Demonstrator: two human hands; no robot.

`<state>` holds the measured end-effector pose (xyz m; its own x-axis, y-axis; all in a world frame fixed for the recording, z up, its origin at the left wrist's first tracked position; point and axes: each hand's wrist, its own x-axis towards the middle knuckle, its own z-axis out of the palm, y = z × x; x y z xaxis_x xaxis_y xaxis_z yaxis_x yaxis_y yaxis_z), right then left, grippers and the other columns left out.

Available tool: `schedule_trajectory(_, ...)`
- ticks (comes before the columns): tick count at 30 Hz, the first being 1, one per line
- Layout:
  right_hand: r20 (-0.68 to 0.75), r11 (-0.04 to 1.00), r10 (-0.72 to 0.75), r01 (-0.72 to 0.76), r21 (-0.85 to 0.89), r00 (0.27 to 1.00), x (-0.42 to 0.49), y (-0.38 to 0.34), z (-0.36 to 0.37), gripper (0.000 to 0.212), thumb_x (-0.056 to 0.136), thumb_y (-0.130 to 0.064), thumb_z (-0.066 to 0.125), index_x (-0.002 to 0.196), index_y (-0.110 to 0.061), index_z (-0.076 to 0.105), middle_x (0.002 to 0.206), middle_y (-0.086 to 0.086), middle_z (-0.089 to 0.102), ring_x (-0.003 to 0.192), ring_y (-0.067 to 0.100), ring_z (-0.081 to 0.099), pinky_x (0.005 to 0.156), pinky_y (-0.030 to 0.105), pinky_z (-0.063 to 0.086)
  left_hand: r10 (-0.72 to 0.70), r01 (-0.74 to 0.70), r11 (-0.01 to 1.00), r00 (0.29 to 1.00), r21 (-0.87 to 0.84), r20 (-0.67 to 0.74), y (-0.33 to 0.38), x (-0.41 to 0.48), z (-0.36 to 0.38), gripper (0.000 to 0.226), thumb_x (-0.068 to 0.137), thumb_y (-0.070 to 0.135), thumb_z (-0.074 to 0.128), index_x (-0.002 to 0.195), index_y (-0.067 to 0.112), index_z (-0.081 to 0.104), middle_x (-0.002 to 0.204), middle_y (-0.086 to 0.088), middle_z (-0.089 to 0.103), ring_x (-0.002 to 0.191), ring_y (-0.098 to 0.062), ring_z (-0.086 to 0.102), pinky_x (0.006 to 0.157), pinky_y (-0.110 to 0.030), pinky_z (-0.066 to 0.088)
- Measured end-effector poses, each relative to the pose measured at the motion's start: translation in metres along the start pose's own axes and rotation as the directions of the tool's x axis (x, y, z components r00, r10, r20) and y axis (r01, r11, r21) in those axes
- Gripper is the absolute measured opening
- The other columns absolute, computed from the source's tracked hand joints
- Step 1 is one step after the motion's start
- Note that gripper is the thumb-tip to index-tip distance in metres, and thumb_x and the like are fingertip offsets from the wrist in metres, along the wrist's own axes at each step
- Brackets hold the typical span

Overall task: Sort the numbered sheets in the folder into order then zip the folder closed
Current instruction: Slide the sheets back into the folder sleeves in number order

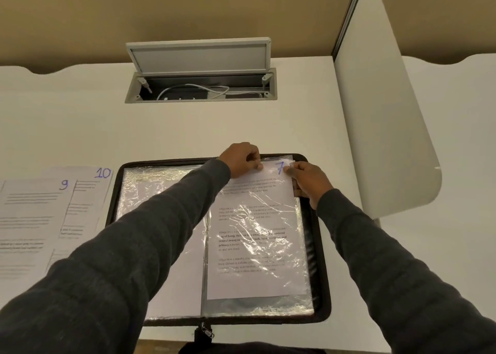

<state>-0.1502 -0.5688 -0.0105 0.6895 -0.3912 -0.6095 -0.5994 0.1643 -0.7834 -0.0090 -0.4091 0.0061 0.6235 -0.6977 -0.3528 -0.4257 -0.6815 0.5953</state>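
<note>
A black zip folder (323, 259) lies open on the white table with clear plastic sleeves inside. On its right half sits a printed sheet marked 7 (255, 243), partly inside a sleeve. My left hand (241, 159) pinches the sheet's top edge near the middle. My right hand (308, 179) pinches the top right corner beside the number. Sheets marked 9 (35, 206) and 10 (88, 192) lie on the table left of the folder. The zip pull (207, 332) hangs at the folder's near edge.
An open cable hatch (201, 85) with its lid raised sits in the table beyond the folder. A white divider panel (389, 112) stands at the right. The table's near edge runs just below the folder.
</note>
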Motion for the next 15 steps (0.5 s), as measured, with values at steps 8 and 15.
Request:
schedule_trajectory(8,0.17,0.996,0.086,-0.083,-0.028,0.982,-0.019,0.007,-0.004,0.023,0.093,-0.031,0.07,0.103,-0.011,0.063,0.102,0.015,0.067,0.09,0.027,0.067,0.082,0.042,0.059,-0.037,0.035,0.998,0.998,-0.051,-0.044,0.001,-0.012,0.01,0.018,0.095,0.011,0.052,0.092,0.015,0.069,0.091,0.004,0.07,0.083,-0.015,0.065,0.081,-0.031,0.051)
schedule_trajectory(15,0.186,0.982,0.124,-0.094,-0.164,0.975,-0.04,0.02,-0.002,0.023,0.092,-0.026,0.071,0.095,-0.008,0.058,0.09,0.013,0.062,0.079,0.024,0.06,0.066,0.035,0.053,0.073,0.027,0.969,0.918,0.246,-0.389,0.01,-0.034,0.026,0.029,0.091,0.034,0.062,0.115,0.018,0.056,0.111,-0.002,0.057,0.101,-0.021,0.052,0.091,-0.037,0.042)
